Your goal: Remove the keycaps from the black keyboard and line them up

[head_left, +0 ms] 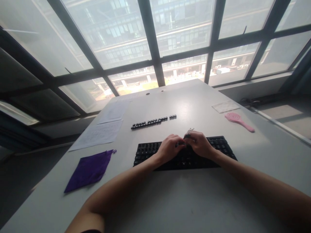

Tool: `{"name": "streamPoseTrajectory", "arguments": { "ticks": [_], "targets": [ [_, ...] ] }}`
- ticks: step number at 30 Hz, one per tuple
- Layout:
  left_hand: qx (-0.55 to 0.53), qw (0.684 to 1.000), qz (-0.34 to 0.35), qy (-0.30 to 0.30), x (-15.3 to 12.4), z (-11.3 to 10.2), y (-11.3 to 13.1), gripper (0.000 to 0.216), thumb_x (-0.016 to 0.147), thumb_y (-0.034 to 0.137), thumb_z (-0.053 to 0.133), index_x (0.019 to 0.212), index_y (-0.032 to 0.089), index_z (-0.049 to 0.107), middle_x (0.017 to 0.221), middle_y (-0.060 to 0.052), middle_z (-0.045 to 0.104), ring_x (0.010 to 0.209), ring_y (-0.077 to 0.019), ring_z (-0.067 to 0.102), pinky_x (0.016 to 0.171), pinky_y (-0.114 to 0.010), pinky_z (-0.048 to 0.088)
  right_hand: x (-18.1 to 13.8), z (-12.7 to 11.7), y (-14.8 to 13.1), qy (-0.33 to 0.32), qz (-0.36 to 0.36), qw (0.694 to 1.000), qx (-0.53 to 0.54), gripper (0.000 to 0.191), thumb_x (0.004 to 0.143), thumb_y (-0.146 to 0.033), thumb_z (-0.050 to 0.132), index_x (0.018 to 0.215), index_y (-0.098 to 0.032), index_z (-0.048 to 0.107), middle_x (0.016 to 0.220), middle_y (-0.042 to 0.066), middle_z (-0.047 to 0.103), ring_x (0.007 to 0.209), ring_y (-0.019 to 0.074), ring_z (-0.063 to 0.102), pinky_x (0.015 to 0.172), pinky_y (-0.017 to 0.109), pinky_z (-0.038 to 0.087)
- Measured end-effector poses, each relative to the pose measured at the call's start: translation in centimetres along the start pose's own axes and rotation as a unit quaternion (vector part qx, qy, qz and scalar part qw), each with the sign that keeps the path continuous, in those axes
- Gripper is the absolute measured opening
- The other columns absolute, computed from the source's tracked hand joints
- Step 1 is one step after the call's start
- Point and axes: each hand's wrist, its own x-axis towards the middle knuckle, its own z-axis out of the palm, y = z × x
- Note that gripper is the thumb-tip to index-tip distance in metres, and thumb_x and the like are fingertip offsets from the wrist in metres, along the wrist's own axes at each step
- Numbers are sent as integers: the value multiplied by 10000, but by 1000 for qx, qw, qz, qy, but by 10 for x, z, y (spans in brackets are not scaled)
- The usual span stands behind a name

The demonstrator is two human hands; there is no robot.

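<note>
A black keyboard (145, 155) lies on the white table in front of me, with both hands over its middle. My right hand (199, 144) is closed around a small tool with thin metal wires sticking up, which looks like a keycap puller (190, 130). My left hand (170, 149) meets it at the fingertips, its fingers curled in a pinch; whatever lies between them is too small and dark to name. Behind the keyboard, loose black keycaps (155, 121) stand in a slanting row, with a short separate group at its right end. The keyboard's upper left part looks stripped of keycaps.
On the left are a purple drawstring pouch (88, 171) and sheets of paper (99, 134). To the right lie a pink hairbrush (239, 121) and a flat pale packet (225, 106). The white table (184, 197) reaches toward large windows (182, 26).
</note>
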Motion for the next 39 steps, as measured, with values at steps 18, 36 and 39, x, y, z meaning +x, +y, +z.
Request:
{"name": "streamPoseTrajectory", "arguments": {
  "ticks": [18, 36, 39],
  "targets": [
    [123, 988, 84, 39, -7, -1, 12, 213, 938, 231, 588, 1140, 266, 646, 1089, -80, 646, 1036, -246, 559, 879, -417, 515, 2, 6, -2, 41, 96, 993, 51, 204, 935, -320, 532, 765, -208, 534, 650, -2, 637, 611, 163, 576, 591, 287, 426],
    [164, 984, -71, 14, 61, -53, -124, 76, 749, 287, 796, 790, 233, 761, 803, -22, 718, 778, -197, 616, 718, -313, 488, 2, 8, 0, 32, 111, 990, 83, 234, 971, -335, 514, 779, -211, 565, 705, 22, 683, 664, 186, 643, 667, 328, 476],
    [177, 983, -42, 22, 64, -48, -131, 68, 785, 291, 763, 817, 231, 759, 861, -32, 720, 882, -218, 592, 751, -324, 489, 2, 8, -1, 29, 112, 990, 82, 225, 970, -319, 515, 782, -207, 570, 712, 24, 683, 667, 185, 642, 669, 325, 475]
  ]
}}
